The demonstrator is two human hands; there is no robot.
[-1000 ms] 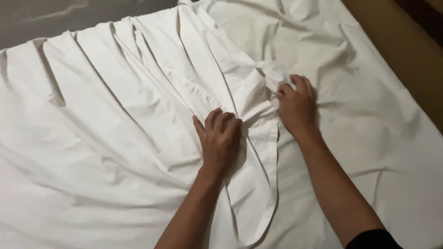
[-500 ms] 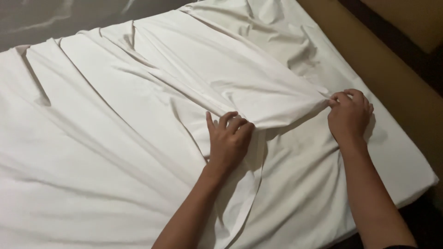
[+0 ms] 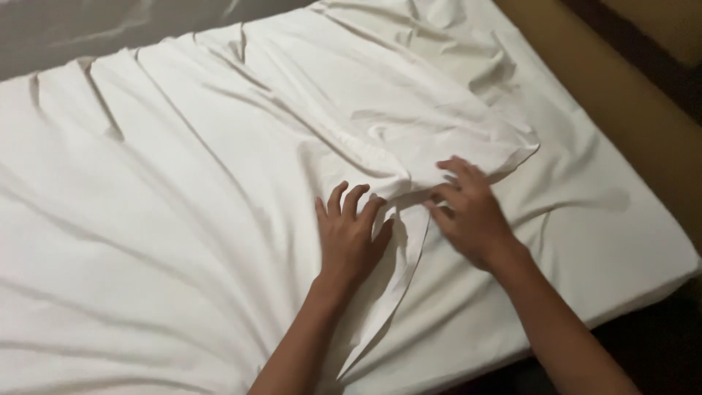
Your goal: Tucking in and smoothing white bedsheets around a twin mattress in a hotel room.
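A wrinkled white sheet point(image 3: 219, 183) covers the bed, with a folded-over flap point(image 3: 453, 139) lying across its right half. My left hand point(image 3: 351, 238) rests flat on the sheet, fingers spread, pressing on a fold near the flap's lower edge. Just to its right, my right hand point(image 3: 468, 212) lies palm down on the flap's lower edge, fingers apart and pointing left. Neither hand grips the cloth. A narrow strip of sheet point(image 3: 398, 292) runs down between my two forearms.
The mattress corner point(image 3: 658, 256) lies at the right, with a tan bed frame or wall point(image 3: 621, 95) beyond it. Dark floor point(image 3: 658, 344) shows at the bottom right. A grey surface point(image 3: 73, 29) borders the bed at the top left.
My right hand pulled the sheet's corner out to the right, let it go, and came back left to lie flat beside the left hand. The left hand stayed pressed on the fold.
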